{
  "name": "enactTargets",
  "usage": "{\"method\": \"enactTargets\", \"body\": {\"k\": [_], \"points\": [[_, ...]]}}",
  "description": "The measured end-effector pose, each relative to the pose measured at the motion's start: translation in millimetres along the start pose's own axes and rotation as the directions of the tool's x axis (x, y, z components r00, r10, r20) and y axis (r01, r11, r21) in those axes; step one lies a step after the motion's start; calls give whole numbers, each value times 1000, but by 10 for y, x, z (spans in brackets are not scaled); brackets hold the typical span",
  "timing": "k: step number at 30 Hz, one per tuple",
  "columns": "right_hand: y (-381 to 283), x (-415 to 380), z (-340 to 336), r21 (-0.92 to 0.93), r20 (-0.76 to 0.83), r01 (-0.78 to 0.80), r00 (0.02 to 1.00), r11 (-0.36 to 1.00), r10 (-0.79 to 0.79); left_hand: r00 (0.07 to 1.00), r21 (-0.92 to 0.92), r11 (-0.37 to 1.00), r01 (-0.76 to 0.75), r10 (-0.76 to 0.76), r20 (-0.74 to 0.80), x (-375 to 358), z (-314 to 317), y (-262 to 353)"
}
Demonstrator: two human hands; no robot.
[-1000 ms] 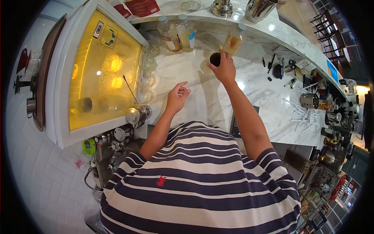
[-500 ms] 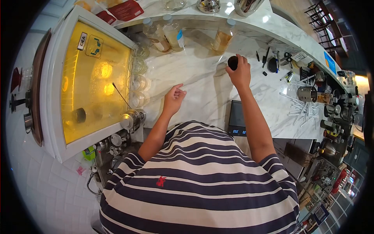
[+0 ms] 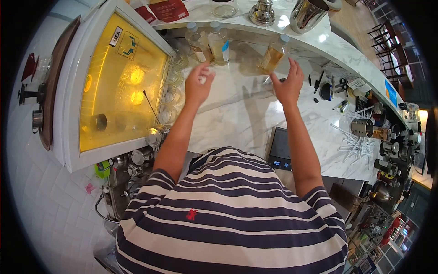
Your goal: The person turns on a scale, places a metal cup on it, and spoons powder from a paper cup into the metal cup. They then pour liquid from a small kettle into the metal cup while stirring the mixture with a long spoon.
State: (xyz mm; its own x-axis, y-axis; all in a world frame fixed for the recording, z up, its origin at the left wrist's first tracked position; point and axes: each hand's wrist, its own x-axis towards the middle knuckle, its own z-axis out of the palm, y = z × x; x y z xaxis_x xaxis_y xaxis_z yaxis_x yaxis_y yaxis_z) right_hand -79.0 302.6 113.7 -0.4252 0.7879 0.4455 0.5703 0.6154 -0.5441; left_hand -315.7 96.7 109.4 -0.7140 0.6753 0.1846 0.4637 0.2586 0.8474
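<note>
My left hand [image 3: 199, 86] is raised over the counter, just on the near side of two clear bottles with pale caps. Its fingers are loosely bent and apart, a little blurred. The nearer of these bottles to the middle is the one with a blue label [image 3: 219, 45]; beside it stands the bottle with a pale label [image 3: 198, 44]. My right hand [image 3: 289, 86] is open, thumb and fingers spread, close in front of a bottle of amber liquid [image 3: 273, 55]. A small dark round thing [image 3: 283, 80] shows beside the right thumb, mostly hidden by the hand.
A black digital scale [image 3: 279, 145] lies at the counter's near edge. White straws [image 3: 357, 145], pens and small tools spread at the right. Glasses [image 3: 169, 96] line the side of the yellow-lit glass-fronted cabinet [image 3: 123, 86] at left. Metal shakers [image 3: 308, 14] stand on the raised ledge.
My left hand has moved forward toward the two bottles. The fingers of my right hand, earlier closed around a small dark round thing, have spread apart. The whole view has shifted slightly.
</note>
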Motion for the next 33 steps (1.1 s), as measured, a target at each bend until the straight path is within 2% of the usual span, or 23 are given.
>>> {"method": "enactTargets", "body": {"k": [1, 3, 6, 9, 13, 15, 18, 22, 24, 27, 30, 33], "points": [[-33, 142, -2, 50, -4, 6, 1000, 999, -6, 997, 15, 998, -59, 59, -57, 181, -39, 124], [-225, 408, -21, 118, 6, -76, 997, 990, 76, 985, 44, 991, -123, 127, -114, 517, -62, 324], [-356, 607, 99, 208, -9, -161, 986, 965, 167, 946, 168, 962, -215, 248, -210, 827, -5, 618], [-314, 665, 200, 266, -15, -194, 979, 944, 205, 944, 392, 885, -253, 314, -99, 1038, 84, 647], [-242, 643, 193, 259, 8, -141, 990, 956, 144, 977, 476, 862, -172, 212, -30, 1086, 171, 741], [-236, 589, 172, 196, 10, -63, 998, 978, 63, 981, 515, 843, -156, 191, -16, 1085, 178, 814], [-244, 522, 113, 159, 76, -11, 997, 987, -1, 980, 524, 837, -159, 198, -19, 1118, 172, 803], [-303, 425, 50, 142, 126, -5, 992, 990, -14, 954, 386, 885, -258, 297, -43, 1194, 131, 702], [-260, 436, 67, 134, 107, -8, 994, 991, -6, 949, 310, 912, -270, 306, -72, 1274, 148, 602], [-158, 474, 68, 120, 100, -44, 994, 992, 32, 922, 328, 883, -336, 380, -80, 1245, 146, 577], [-28, 527, 43, 81, 59, -60, 997, 995, 55, 938, 333, 894, -298, 339, -69, 1116, 173, 681], [117, 585, -91, 61, 38, -91, 995, 994, 89, 927, 301, 893, -335, 370, -67, 1037, 253, 762]]}}
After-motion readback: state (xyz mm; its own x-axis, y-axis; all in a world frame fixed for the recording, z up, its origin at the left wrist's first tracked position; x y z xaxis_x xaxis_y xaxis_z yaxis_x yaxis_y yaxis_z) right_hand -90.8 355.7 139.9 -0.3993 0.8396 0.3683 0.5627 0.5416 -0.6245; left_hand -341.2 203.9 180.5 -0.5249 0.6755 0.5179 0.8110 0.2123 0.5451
